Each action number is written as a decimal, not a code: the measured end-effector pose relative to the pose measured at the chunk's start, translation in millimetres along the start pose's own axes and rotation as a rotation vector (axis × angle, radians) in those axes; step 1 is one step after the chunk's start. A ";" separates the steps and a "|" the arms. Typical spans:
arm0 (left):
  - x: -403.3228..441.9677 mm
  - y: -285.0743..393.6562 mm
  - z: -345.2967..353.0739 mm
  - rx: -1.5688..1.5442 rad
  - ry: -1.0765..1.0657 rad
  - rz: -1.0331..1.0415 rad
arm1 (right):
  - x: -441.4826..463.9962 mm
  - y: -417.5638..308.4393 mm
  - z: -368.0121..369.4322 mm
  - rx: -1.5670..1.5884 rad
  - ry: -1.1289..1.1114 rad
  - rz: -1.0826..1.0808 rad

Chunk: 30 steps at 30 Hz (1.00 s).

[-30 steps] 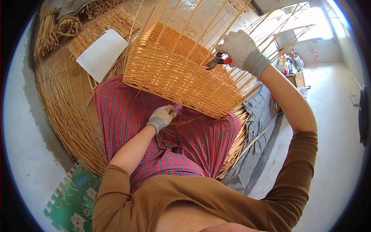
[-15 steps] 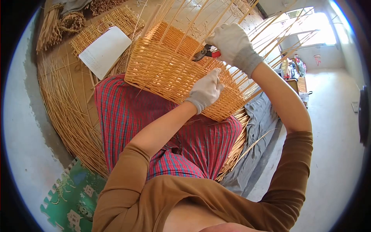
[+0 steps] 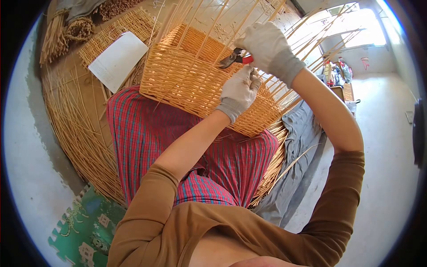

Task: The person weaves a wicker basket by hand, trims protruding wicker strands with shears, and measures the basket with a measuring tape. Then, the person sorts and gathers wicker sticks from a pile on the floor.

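Observation:
A woven wicker basket [image 3: 187,80] with long upright stakes rests tilted across my lap, on a red plaid cloth [image 3: 147,133]. Above its near rim, my gloved right hand [image 3: 264,46] is closed round pruning shears [image 3: 235,58] with red handles, the blades pointing left over the rim. Just below the shears, my gloved left hand [image 3: 241,86] is at the basket's near side by the rim, its fingers bent together. Whatever those fingers pinch is too small to make out.
White paper [image 3: 118,61] lies on a flat woven panel [image 3: 95,44] at upper left. Long loose canes [image 3: 80,138] cover the floor at left. Grey cloth [image 3: 300,133] and more canes lie at right. A green patterned mat [image 3: 91,227] is at lower left.
My left hand has risen from the lap to the basket's near rim, and its fingers have drawn together. My right hand has shifted left and slightly up with the shears.

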<state>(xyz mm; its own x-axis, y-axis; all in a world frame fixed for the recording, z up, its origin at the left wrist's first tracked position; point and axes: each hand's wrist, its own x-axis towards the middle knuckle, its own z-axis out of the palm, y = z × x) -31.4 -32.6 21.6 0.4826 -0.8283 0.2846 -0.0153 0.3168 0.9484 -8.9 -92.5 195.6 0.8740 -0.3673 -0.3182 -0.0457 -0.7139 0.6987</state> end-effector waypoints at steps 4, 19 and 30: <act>-0.9 5.1 -4.4 0.088 -0.050 -0.025 | 15.5 -9.8 5.6 -0.045 -0.028 0.009; -116.7 -10.4 -19.0 0.349 -1.100 0.019 | -22.6 -4.8 22.5 -0.040 -0.163 0.026; -148.2 -45.4 -50.7 0.218 -0.890 -0.391 | -54.3 7.9 54.1 -0.070 -0.185 0.013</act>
<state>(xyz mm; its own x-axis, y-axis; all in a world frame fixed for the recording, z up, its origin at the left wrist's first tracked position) -57.8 99.2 -70.8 -0.3434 -0.9292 -0.1367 -0.1990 -0.0703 0.9775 -82.9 -110.5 183.7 0.7692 -0.4841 -0.4171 -0.0168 -0.6678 0.7441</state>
